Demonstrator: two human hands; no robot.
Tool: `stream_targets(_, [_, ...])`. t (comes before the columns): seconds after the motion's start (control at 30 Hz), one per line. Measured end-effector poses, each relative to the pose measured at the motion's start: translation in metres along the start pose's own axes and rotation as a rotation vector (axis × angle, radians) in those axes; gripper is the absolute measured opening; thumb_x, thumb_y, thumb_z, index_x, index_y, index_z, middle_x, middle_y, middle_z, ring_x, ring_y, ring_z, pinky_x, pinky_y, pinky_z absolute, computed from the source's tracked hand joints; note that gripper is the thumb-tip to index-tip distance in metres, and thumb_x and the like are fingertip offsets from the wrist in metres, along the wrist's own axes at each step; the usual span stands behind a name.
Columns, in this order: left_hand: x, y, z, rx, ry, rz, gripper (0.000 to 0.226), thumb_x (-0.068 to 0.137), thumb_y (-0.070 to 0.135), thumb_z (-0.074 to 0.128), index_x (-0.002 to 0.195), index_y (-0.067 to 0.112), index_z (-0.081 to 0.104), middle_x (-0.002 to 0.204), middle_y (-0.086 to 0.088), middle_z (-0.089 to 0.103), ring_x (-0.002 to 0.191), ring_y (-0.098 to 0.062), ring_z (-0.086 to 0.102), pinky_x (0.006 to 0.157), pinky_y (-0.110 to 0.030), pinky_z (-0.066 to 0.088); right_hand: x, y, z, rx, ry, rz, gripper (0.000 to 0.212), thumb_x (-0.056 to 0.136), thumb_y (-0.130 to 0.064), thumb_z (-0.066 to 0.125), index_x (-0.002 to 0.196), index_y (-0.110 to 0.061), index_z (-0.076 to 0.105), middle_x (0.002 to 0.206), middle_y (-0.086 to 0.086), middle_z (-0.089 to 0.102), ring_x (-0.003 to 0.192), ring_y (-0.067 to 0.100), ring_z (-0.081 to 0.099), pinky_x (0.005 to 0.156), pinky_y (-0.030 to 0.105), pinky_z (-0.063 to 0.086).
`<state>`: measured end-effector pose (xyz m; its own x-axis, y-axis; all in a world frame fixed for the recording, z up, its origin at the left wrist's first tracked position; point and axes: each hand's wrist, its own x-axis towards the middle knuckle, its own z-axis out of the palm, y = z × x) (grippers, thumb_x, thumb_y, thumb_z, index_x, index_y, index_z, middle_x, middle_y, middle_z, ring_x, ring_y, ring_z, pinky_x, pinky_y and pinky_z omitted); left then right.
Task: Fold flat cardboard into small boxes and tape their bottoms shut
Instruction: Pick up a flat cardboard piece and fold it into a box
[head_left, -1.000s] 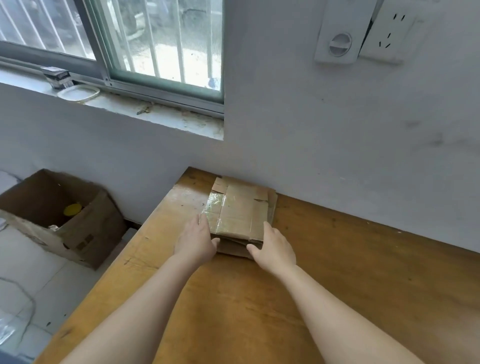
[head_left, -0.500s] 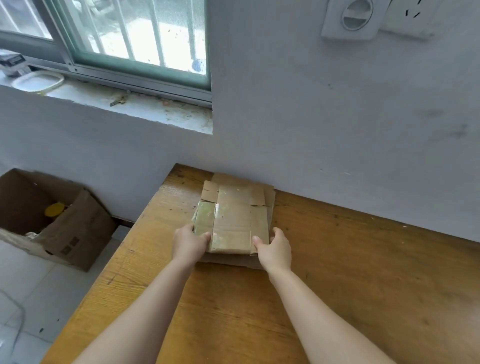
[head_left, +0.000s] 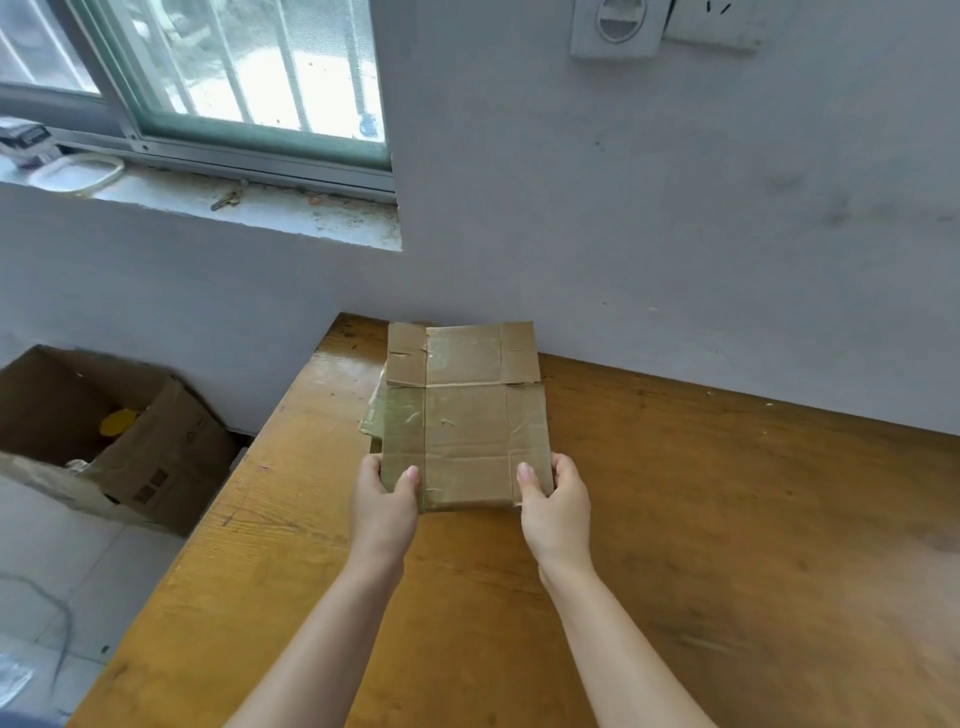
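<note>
A flat brown cardboard piece (head_left: 465, 415), creased and streaked with old shiny tape, is raised off the wooden table (head_left: 675, 519) near its far left corner. My left hand (head_left: 383, 501) grips its near left corner, thumb on top. My right hand (head_left: 555, 506) grips its near right corner the same way. Under it, more flat cardboard (head_left: 373, 418) pokes out at the left edge; most of that pile is hidden.
The table stands against a grey wall (head_left: 623, 208). An open cardboard carton (head_left: 114, 441) with a yellow item inside sits on the tiled floor to the left. A window sill (head_left: 234, 202) runs above it.
Both hands have closed on the near corners of the top cardboard piece and lifted it toward me, tilting its face up. The camera has tipped down and moved closer.
</note>
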<state>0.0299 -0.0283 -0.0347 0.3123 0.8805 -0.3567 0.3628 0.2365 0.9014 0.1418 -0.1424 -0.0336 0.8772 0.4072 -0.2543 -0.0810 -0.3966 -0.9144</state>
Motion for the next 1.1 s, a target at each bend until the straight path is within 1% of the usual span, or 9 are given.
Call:
stream_targets(0.1, [-0.033, -0.006, 0.0, -0.024, -0.037, 0.052, 0.018, 0.096, 0.018, 0.054, 0.114, 0.016, 0.051, 0.109, -0.009, 0.063, 0.096, -0.028, 0.06, 0.076, -0.041, 0.049, -0.029, 0.011, -0.021, 0.01, 0.033, 0.014, 0.028, 0.097, -0.026, 0.056, 0.123, -0.017, 0.055, 0.114, -0.004, 0.064, 0.106, 0.016, 0.06, 0.096, 0.041, 0.051])
stream_targets(0.17, [-0.054, -0.013, 0.0, -0.041, -0.07, 0.074, 0.011, 0.097, 0.018, 0.053, 0.106, 0.022, 0.05, 0.104, -0.006, 0.063, 0.092, -0.025, 0.06, 0.071, -0.034, 0.046, -0.048, 0.017, -0.036, -0.003, 0.062, 0.005, 0.025, 0.097, -0.026, 0.056, 0.121, -0.019, 0.055, 0.112, -0.004, 0.064, 0.106, 0.016, 0.06, 0.095, 0.041, 0.051])
stream_targets(0.33, [-0.107, -0.031, -0.001, -0.036, -0.186, 0.097, 0.006, 0.097, 0.017, 0.053, 0.099, 0.022, 0.052, 0.097, -0.004, 0.066, 0.084, -0.02, 0.061, 0.067, -0.032, 0.046, -0.106, 0.034, -0.071, -0.027, 0.162, 0.029, 0.035, 0.097, -0.028, 0.055, 0.129, -0.016, 0.052, 0.12, -0.002, 0.062, 0.112, 0.018, 0.058, 0.098, 0.043, 0.05])
stream_targets(0.47, [-0.15, -0.044, -0.002, -0.011, -0.284, 0.117, 0.01, 0.097, 0.019, 0.053, 0.107, 0.02, 0.053, 0.099, 0.001, 0.065, 0.089, -0.017, 0.062, 0.068, -0.03, 0.047, -0.154, 0.053, -0.101, -0.021, 0.235, 0.069, 0.034, 0.097, -0.03, 0.054, 0.129, -0.018, 0.052, 0.121, -0.003, 0.062, 0.112, 0.018, 0.059, 0.096, 0.043, 0.051])
stream_targets(0.6, [-0.192, -0.051, 0.006, 0.041, -0.371, 0.146, 0.012, 0.098, 0.02, 0.053, 0.11, 0.018, 0.052, 0.101, 0.001, 0.064, 0.09, -0.017, 0.062, 0.067, -0.03, 0.048, -0.191, 0.07, -0.136, -0.014, 0.308, 0.036, 0.008, 0.097, -0.027, 0.056, 0.102, -0.033, 0.056, 0.099, -0.014, 0.065, 0.092, 0.008, 0.063, 0.076, 0.028, 0.054])
stream_targets(0.73, [-0.23, -0.058, 0.024, 0.092, -0.423, 0.191, 0.019, 0.098, 0.02, 0.053, 0.116, 0.016, 0.05, 0.105, 0.002, 0.062, 0.091, -0.015, 0.06, 0.069, -0.028, 0.049, -0.218, 0.085, -0.173, 0.0, 0.376, 0.022, 0.014, 0.097, -0.027, 0.055, 0.094, -0.04, 0.052, 0.093, -0.017, 0.062, 0.083, 0.001, 0.06, 0.063, 0.018, 0.044])
stream_targets(0.8, [-0.249, -0.063, 0.037, 0.113, -0.448, 0.203, 0.023, 0.098, 0.021, 0.053, 0.12, 0.016, 0.049, 0.106, 0.002, 0.061, 0.094, -0.015, 0.059, 0.078, -0.032, 0.051, -0.229, 0.097, -0.193, 0.011, 0.398, 0.029, 0.012, 0.097, -0.027, 0.055, 0.097, -0.038, 0.052, 0.094, -0.017, 0.062, 0.084, 0.0, 0.059, 0.063, 0.018, 0.044])
stream_targets(0.93, [-0.296, -0.076, 0.074, 0.101, -0.486, 0.221, 0.009, 0.098, 0.019, 0.053, 0.1, 0.026, 0.05, 0.099, 0.008, 0.062, 0.088, -0.006, 0.058, 0.067, -0.024, 0.048, -0.251, 0.125, -0.249, 0.014, 0.432, 0.04, 0.011, 0.097, -0.028, 0.056, 0.106, -0.032, 0.053, 0.098, -0.016, 0.062, 0.088, 0.001, 0.059, 0.069, 0.019, 0.047])
stream_targets(1.1, [-0.363, -0.098, 0.13, 0.129, -0.511, 0.202, 0.01, 0.097, 0.018, 0.054, 0.097, 0.028, 0.049, 0.099, 0.009, 0.061, 0.088, -0.009, 0.058, 0.066, -0.023, 0.044, -0.274, 0.168, -0.33, -0.029, 0.442, 0.076, 0.011, 0.097, -0.03, 0.056, 0.107, -0.029, 0.054, 0.097, -0.014, 0.063, 0.088, 0.003, 0.059, 0.071, 0.024, 0.048])
